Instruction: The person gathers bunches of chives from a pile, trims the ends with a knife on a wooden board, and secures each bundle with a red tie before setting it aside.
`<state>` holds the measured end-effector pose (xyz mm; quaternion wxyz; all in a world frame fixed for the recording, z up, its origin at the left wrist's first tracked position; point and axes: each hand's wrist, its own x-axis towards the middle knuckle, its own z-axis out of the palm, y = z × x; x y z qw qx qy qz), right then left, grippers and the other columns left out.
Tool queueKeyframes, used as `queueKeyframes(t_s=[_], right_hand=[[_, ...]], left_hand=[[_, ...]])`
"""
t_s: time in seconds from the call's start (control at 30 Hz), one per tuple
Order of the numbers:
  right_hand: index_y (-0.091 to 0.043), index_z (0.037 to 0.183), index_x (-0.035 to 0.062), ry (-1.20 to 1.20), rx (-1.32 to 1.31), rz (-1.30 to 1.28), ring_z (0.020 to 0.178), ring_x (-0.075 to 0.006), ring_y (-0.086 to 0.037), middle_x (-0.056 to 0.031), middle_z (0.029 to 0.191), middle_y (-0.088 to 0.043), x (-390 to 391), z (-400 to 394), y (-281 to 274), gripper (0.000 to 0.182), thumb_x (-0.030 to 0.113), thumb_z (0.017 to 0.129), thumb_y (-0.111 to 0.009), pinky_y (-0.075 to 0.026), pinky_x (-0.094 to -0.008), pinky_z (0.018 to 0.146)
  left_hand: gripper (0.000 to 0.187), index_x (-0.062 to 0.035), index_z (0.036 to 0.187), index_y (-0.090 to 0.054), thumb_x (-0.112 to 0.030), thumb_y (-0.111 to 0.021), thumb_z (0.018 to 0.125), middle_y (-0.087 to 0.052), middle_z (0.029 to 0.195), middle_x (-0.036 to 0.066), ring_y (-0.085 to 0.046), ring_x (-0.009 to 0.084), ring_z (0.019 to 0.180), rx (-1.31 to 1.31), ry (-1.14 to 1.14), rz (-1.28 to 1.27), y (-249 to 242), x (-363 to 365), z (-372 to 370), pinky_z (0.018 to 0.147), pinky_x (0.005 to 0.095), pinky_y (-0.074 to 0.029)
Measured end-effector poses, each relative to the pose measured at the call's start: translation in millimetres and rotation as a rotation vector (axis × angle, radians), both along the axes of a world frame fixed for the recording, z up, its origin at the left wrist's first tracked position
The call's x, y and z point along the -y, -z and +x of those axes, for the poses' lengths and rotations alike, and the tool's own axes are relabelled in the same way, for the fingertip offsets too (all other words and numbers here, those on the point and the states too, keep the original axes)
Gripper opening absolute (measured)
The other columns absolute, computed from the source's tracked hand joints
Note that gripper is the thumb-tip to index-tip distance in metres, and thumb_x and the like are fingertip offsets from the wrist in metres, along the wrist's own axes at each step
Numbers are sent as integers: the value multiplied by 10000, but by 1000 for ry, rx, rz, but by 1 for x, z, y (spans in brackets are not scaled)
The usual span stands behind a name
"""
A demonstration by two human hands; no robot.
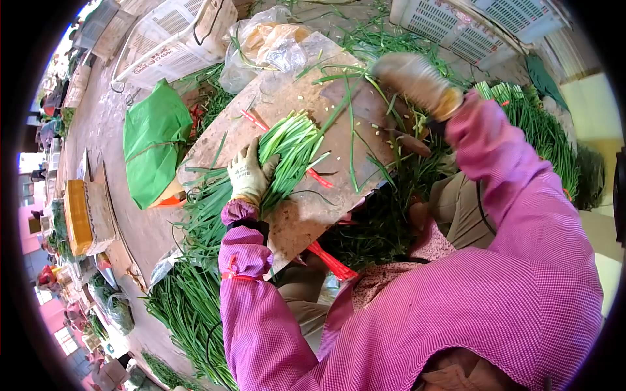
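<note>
My left hand (248, 173), in a pale work glove, grips a bunch of garlic chives (290, 146) from its left side, thumb across the stalks. The pale cut ends point up and away, while long leaves trail toward the lower left. Under the bunch is a worn board (300, 225), strewn with loose leaves and small cut bits. A red tie strip (319, 178) lies beside the stalks, and another red strip (254, 120) pokes out beyond them. Off the board's far right edge, my gloved right hand (417, 81) is smeared by motion; its fingers cannot be made out.
A green bag (153, 143) stands left of the board. White plastic crates (176, 45) are at the back left, with more crates (450, 32) at the back right. Piled chives (186, 316) lie lower left, and bundled chives (544, 133) at right. Red strips (331, 260) hang near my lap.
</note>
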<state>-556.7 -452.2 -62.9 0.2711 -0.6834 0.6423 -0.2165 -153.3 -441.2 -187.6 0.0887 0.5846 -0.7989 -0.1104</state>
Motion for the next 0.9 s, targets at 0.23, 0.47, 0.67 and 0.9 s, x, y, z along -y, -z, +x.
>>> queueKeyframes(t_s=[0.23,0.47,0.67,0.9], right_hand=[[-661,1127,59,522,-441,80,828,-278,-657,-144,921,-682,3,-138,-37,418,403,910,-563,-512,-381,759],[-708,921,75,-758,-440,-322,749,-291,-677,-108,886,-703,-41,54,80,223,208,894,-531,-564,-397,735],[-728,857,14,37,240,747,628,-220,-671,-116,705,-707,-37,171,111,489,473,892,-565,-537,-351,636],[-713,839,29,161,247,776,624,-209,-657,-92,720,-705,-25,188,129,421,443,847,-636,-531,-359,635]], left_hand=[[833,-142,1467,-389,-653,-570,834,-541,1329,182,-472,378,1267,32,-22,189,-21,6,-5,1092,546,-249],[1357,-98,1542,-158,-769,-751,522,-405,1464,221,-364,416,1353,168,-29,330,-38,-1,-19,1125,636,-117],[1208,-122,1530,-216,-669,-768,606,-434,1440,193,-379,391,1344,252,-37,217,-30,-6,-24,1112,632,-177],[1060,-172,1507,-286,-640,-736,669,-423,1445,186,-373,394,1351,212,-41,198,-27,-6,-23,1103,601,-214]])
